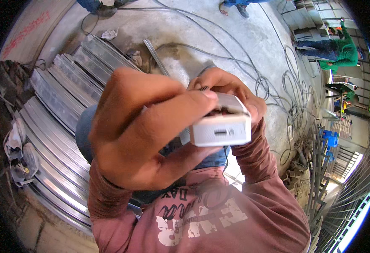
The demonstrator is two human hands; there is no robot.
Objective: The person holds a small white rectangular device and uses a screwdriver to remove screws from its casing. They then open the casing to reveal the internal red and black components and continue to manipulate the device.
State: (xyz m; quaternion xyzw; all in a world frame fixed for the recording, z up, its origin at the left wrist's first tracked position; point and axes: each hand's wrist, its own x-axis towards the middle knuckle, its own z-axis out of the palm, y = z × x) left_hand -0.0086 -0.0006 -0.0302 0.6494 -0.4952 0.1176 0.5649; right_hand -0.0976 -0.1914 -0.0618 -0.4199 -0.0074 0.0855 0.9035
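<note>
Pale box-shaped device: The blocky little unit (205, 135) is held up close to the camera, over the wearer's lap, its end face turned toward the viewer.
Left hand: The large foreground hand (138, 130) pinches the device from the left, fingers across its top edge and thumb beneath.
Right hand: Farther off, the second hand (235, 86) has its fingers curled and its thumb along the device's right side, gripping it too.
Possible slip: Smooth casing held mostly by fingertips could slide free if either pinch loosens, and would likely strike hard ground.
Possible loss: A dark gap (223, 111) shows along the upper side; tilting could spill any loose part inside, though its contents are too blurred to identify.
Casing: White to silver, seemingly plastic or coated metal, with clipped corners and a narrow dark slot (221, 132) in its end.
Clothing: A soft, creased maroon long-sleeved shirt (273, 202) fills the near side.
Left: Long, shiny ribbed metal profiles (58, 154) lie stacked, with crumpled clear plastic (25, 164) beside them.
Right: Black cables (258, 82) snake in loops over a stained grey concrete floor (138, 25).
Far right: A person in green (347, 52) stands well apart from the hands.
</note>
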